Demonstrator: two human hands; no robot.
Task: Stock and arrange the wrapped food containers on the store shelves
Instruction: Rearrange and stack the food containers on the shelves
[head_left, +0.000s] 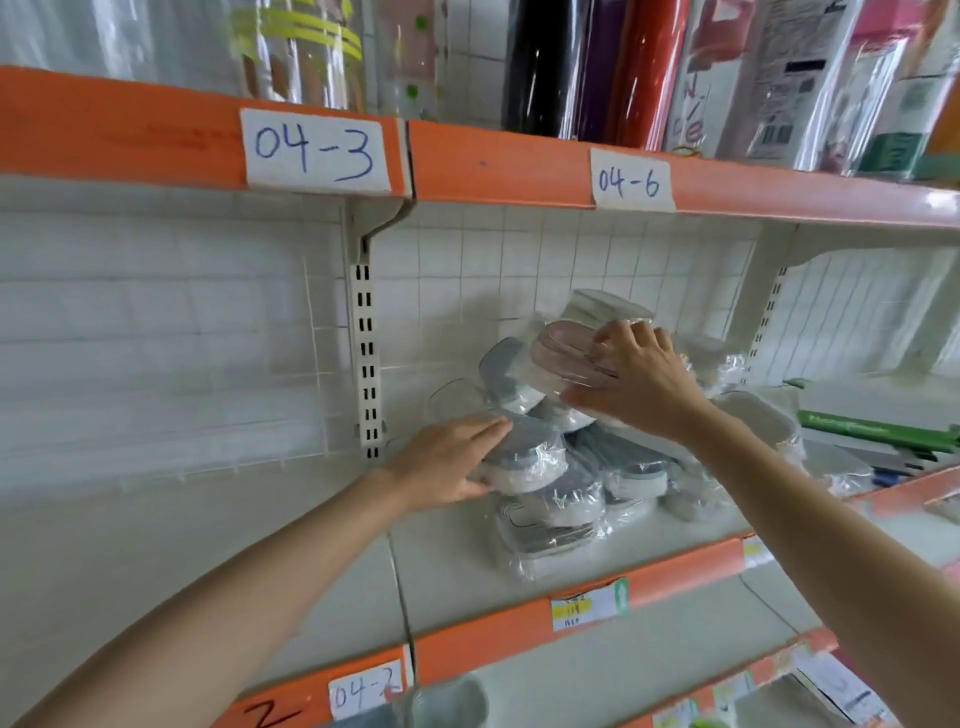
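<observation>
One shelf (519, 525) carries a loose pile of wrapped containers (587, 467) toward its back, roughly seven or eight, exact count unclear through the plastic. Most have grey lids, one pink. Left hand (447, 462) grips a grey-lidded container (524, 460) at the pile's left side, thumb under. Right hand (636, 382) holds the pink-lidded container (566, 356) on top, fingers curled over.

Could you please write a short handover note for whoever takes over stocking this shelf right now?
Left hand holds a grey-lidded wrapped container at the pile's left side. Right hand holds a pink-lidded wrapped container on top of the pile. Done: several wrapped containers sit on the shelf under label 04-6, in a loose heap. Left: straighten the heap into tidy stacks.
</observation>
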